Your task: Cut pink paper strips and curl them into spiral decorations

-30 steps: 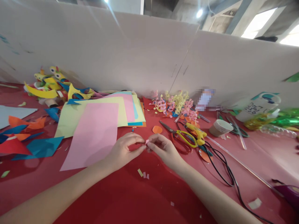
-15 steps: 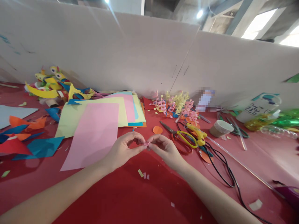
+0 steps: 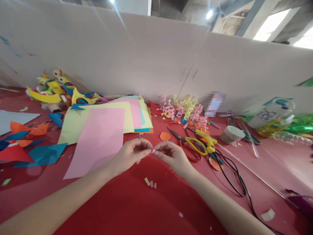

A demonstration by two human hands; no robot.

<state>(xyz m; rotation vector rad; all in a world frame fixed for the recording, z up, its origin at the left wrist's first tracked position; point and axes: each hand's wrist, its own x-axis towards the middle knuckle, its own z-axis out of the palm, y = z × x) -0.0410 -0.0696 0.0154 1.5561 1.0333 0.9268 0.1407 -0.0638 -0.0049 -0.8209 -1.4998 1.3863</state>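
Between the fingertips of both hands is a tiny pink piece of paper (image 3: 153, 151), mostly covered by the fingers. My left hand (image 3: 133, 152) pinches it from the left, thumb and index finger together. From the right, my right hand (image 3: 173, 157) pinches it the same way. Below them on the red table lie small paper scraps (image 3: 149, 182), pale yellow and pink. A pink sheet of paper (image 3: 97, 140) lies under and beside the left forearm. An orange paper disc (image 3: 165, 136) rests just beyond the right hand.
Scissors (image 3: 195, 145) and a yellow glue gun (image 3: 206, 140) with a black cord lie right of my hands. A paper cup (image 3: 231, 134) stands farther right. Curled paper strips (image 3: 187, 109) sit at the back by a white partition (image 3: 122, 58). Coloured paper cutouts (image 3: 46, 153) lie left.
The fingertips have shifted slightly around the pink paper piece, which now shows less. A small pale scrap has appeared on the table below my left hand.
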